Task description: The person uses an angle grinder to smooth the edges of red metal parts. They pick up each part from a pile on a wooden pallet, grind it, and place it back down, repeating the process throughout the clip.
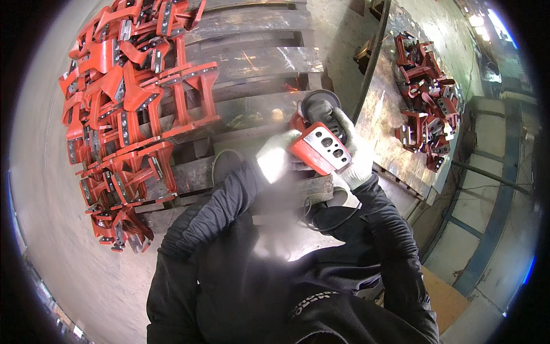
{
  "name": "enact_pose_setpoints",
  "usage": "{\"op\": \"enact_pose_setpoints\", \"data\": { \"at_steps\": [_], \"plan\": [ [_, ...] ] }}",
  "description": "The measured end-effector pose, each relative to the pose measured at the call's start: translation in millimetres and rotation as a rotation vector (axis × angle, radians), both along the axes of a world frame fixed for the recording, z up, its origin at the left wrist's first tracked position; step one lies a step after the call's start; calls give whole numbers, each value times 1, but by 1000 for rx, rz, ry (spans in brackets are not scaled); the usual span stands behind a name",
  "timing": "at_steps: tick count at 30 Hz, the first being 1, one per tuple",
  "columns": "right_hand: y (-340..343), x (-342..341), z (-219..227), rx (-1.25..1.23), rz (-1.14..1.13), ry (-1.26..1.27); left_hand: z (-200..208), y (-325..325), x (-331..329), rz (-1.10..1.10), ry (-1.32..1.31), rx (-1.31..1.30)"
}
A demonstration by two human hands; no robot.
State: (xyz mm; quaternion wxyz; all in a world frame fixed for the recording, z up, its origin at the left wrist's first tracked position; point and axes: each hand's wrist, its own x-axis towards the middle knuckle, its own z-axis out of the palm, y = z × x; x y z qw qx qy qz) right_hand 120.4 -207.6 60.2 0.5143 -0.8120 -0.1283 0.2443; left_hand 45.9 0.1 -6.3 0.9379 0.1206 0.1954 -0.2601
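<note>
Above the right-hand near corner of the dark, slatted wooden pallet [258,34], a red-painted metal bracket with a bare, pierced plate face [329,144] is supported between the two hands. Its long axis slopes from upper left to lower right; the row of large holes follows the same line. The bare face points upward and to the right; the red side faces the lower left.

The left hand [275,157], in a pale work glove, grips the bracket's left side; its fingertips are partly hidden. The right hand [356,155], similarly gloved, is curled around a dark power tool with a round head [318,104], just behind the bracket. Orange streaks [291,89] show beyond the tool.

Piled red metal brackets [100,57] occupy the pallet's left side. Further dark-red metal brackets [421,71] lie on the brown, flat-topped bench [378,120] at right.
</note>
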Motion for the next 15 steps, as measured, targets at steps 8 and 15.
{"op": "enact_pose_setpoints", "data": {
  "at_steps": [8,15],
  "plan": [
    [-14,1,-22,-91,15,-100,18,14,3,92,5,136],
    [-19,4,-41,-190,32,-361,-12,7,8,117,3,67]
  ]
}}
